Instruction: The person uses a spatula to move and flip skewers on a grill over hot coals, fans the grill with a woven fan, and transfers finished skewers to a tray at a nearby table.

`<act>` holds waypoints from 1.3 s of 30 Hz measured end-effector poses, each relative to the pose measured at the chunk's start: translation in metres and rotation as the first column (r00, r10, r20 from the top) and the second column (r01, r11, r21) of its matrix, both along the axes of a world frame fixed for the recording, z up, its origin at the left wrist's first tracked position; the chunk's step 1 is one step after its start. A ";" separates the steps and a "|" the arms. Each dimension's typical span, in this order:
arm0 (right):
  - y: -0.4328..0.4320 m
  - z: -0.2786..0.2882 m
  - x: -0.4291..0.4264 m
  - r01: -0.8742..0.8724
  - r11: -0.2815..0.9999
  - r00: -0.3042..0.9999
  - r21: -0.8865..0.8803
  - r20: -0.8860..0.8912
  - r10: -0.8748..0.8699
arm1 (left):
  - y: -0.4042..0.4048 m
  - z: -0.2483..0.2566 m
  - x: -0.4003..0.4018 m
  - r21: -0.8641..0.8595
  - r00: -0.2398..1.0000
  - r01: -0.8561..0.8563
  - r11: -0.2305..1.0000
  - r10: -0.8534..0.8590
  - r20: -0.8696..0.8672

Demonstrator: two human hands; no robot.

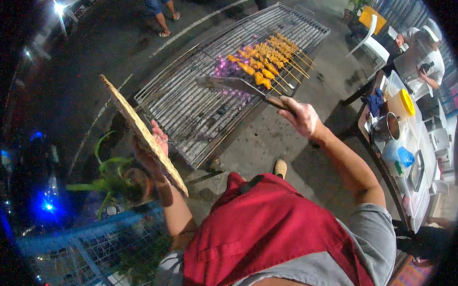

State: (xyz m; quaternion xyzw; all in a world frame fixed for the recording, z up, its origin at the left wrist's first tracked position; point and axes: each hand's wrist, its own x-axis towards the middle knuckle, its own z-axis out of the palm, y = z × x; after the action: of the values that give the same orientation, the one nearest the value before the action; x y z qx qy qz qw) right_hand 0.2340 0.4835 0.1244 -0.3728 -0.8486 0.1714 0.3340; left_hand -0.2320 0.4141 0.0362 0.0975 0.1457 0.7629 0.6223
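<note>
My left hand (159, 136) grips a flat, tan woven fan (142, 134), seen nearly edge-on at the grill's near left end. In my right hand (303, 117) is the dark handle of a metal spatula (250, 87). Its blade looks blurred and reaches over the bars of a long charcoal grill (191, 126), left of the food. Several skewers of yellow meat pieces (259, 78) lie across the grate, their bare sticks jutting past the right edge. Beyond them are skewers with coiled, ruffled food (272, 53). Coals (226, 67) glow purple below the bars.
At right, a table (381, 167) bears a yellow-lidded tub (402, 103), a metal pot (388, 126) and plastic bags (402, 156). A person (421, 59) stands behind it near a white chair (370, 46). Another person's legs (159, 12) show beyond the grill. A potted plant (112, 173) is at left.
</note>
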 end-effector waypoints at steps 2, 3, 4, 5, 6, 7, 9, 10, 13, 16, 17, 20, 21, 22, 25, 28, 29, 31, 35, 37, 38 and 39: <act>0.008 -0.007 0.001 -0.035 0.999 0.999 -0.002 0.031 0.035 | 0.000 0.009 0.006 -0.029 1.000 0.002 1.000 -0.001 0.026; 0.012 -0.013 0.006 -0.056 0.998 0.996 -0.008 0.063 0.056 | 0.003 0.018 0.018 -0.045 0.999 -0.027 0.999 0.026 -0.029; 0.017 -0.020 0.008 -0.018 0.999 0.974 -0.051 0.223 0.029 | 0.002 0.019 0.019 -0.047 0.997 -0.053 0.997 0.051 -0.059; 0.023 -0.025 0.012 -0.024 0.998 0.974 -0.049 0.222 0.035 | 0.001 0.021 0.020 -0.051 0.993 -0.079 0.996 0.074 -0.088; 0.032 -0.025 0.013 0.018 0.997 0.931 -0.070 0.364 0.008 | 0.005 0.023 0.019 -0.053 0.999 -0.031 0.998 0.030 -0.024; 0.040 -0.025 0.015 0.065 0.994 0.867 -0.083 0.499 -0.015 | 0.007 0.026 0.020 -0.052 0.999 0.017 0.998 -0.015 0.040; 0.052 -0.020 0.014 0.026 0.999 0.914 -0.040 0.405 -0.007 | 0.003 0.021 0.021 -0.059 0.997 -0.074 0.995 0.073 -0.032; 0.056 -0.010 0.008 -0.033 0.999 0.934 -0.010 0.356 0.034 | 0.002 0.017 0.014 -0.061 0.997 -0.067 0.996 0.064 -0.050; 0.075 -0.015 0.012 -0.158 0.986 0.945 0.046 0.296 0.138 | 0.000 0.014 0.016 -0.025 0.989 -0.108 0.994 0.104 -0.108; 0.098 -0.004 0.008 -0.205 0.976 0.853 -0.079 0.475 0.218 | -0.003 0.003 -0.001 0.075 0.993 0.119 0.990 -0.120 0.009; 0.105 0.001 0.003 -0.231 0.970 0.844 -0.073 0.481 0.237 | -0.004 0.002 -0.007 0.190 0.978 0.211 0.959 -0.207 -0.039; 0.115 -0.006 0.005 -0.241 0.968 0.894 -0.074 0.370 0.251 | -0.007 0.008 0.002 0.208 0.988 0.156 0.966 -0.153 -0.029; 0.120 -0.008 0.004 -0.221 0.971 0.810 -0.093 0.536 0.236 | -0.008 0.011 0.004 0.187 0.994 0.112 0.976 -0.110 -0.024; 0.125 -0.008 0.005 -0.197 0.975 0.697 -0.105 0.684 0.215 | -0.009 0.013 0.007 0.171 0.997 0.081 0.982 -0.078 -0.022; 0.138 0.002 0.004 -0.350 0.926 0.753 -0.143 0.545 0.369 | -0.017 0.021 0.013 0.138 0.999 0.021 0.990 -0.015 -0.047; 0.144 -0.005 -0.001 -0.300 0.943 0.759 -0.147 0.562 0.329 | -0.015 0.033 0.025 0.124 0.999 0.003 0.992 0.004 -0.050; 0.145 -0.008 0.002 -0.305 0.938 0.796 -0.163 0.497 0.345 | -0.012 0.037 0.031 0.121 0.999 0.003 0.993 0.003 -0.044; 0.146 -0.004 0.007 -0.353 0.936 0.765 -0.005 0.574 0.292 | -0.007 0.044 0.039 0.097 0.997 -0.022 0.995 0.029 -0.070; 0.132 0.026 0.002 -0.336 0.928 0.821 -0.160 0.433 0.372 | -0.021 0.016 0.014 0.036 0.896 -0.280 0.959 0.275 -0.349; 0.124 0.025 0.016 -0.176 0.983 0.907 -0.049 0.380 0.181 | -0.004 0.040 0.032 -0.079 0.938 -0.207 0.975 0.175 -0.298; 0.112 0.026 0.023 -0.131 0.991 0.928 -0.027 0.349 0.132 | -0.002 0.051 0.044 -0.083 0.942 -0.221 0.972 0.190 -0.275; 0.094 0.035 0.024 -0.055 0.974 0.964 -0.221 0.241 0.109 | -0.002 0.054 0.051 -0.089 0.945 -0.238 0.967 0.210 -0.251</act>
State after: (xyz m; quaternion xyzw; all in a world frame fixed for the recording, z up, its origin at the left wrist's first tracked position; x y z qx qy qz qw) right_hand 0.2576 0.5779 0.1592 -0.3895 -0.8756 0.2259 0.1747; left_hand -0.1808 0.4126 0.0907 0.1350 0.2747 0.8015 0.5138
